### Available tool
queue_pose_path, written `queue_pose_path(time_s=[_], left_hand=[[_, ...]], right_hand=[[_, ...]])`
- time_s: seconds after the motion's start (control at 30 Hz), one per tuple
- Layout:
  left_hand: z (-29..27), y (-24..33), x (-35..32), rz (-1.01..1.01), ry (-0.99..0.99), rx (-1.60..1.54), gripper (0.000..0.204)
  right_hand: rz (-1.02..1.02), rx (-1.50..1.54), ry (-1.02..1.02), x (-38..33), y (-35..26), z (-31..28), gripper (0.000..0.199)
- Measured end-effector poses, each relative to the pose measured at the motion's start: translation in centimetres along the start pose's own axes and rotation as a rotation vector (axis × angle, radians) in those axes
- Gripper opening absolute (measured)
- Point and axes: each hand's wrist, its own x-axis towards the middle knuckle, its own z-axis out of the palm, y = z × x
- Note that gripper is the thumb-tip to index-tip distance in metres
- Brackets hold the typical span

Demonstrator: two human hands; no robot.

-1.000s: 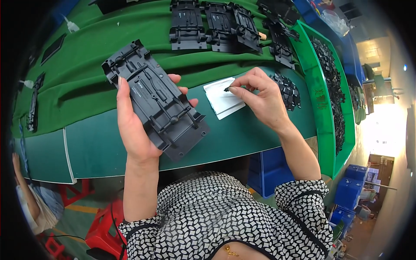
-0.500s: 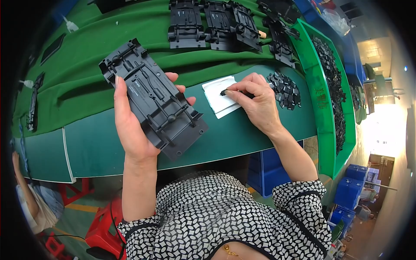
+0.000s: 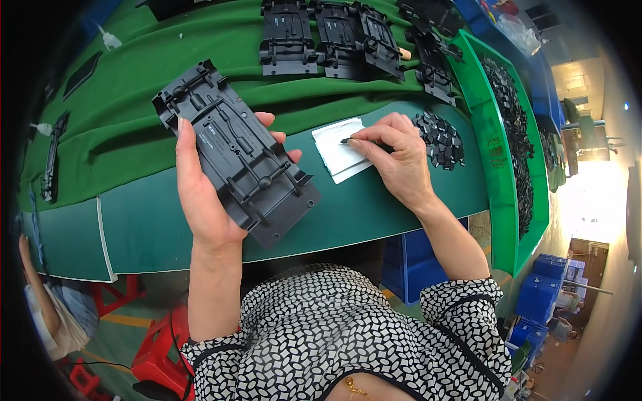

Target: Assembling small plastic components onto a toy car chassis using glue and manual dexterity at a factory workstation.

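Observation:
My left hand [image 3: 204, 194] holds a long black moulded plastic panel [image 3: 235, 150] tilted above the green table [image 3: 374, 207], ribbed side facing me. My right hand [image 3: 394, 157] rests on the table to the right of the panel and pinches a thin dark stick-like tool [image 3: 354, 141]. The tool's tip lies over a small white pad of paper [image 3: 341, 150] on the table. A heap of small black plastic parts [image 3: 440, 137] sits just right of my right hand.
Several more black panels [image 3: 334, 33] lie in a row on the green cloth at the back. A green tray [image 3: 498, 147] with black parts stands on the right. Black strips [image 3: 52, 157] lie far left. Blue crates [image 3: 555, 294] and red stools [image 3: 160, 341] stand below the table.
My left hand has lifted the panel slightly up and to the left. My right hand has shifted a little over the white pad with the tool.

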Motion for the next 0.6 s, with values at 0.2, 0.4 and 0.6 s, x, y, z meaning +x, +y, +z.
queue_pose_path(time_s=[0.2,0.4,0.6], left_hand=[[-0.4,0.2,-0.3,-0.004,-0.048,-0.035,0.064],[-1.0,-0.2,0.3,0.019,-0.124,-0.016,0.076],[-0.6,-0.4,0.1,0.047,-0.098,0.081,0.084]], right_hand=[[-0.029,-0.027,0.011,-0.1,0.1,0.3,0.007],[-0.016,0.150,0.096,-0.1,-4.0,-2.7,0.015],[-0.798,0.026,0.105,-1.8,-7.4,-1.8,0.037]])
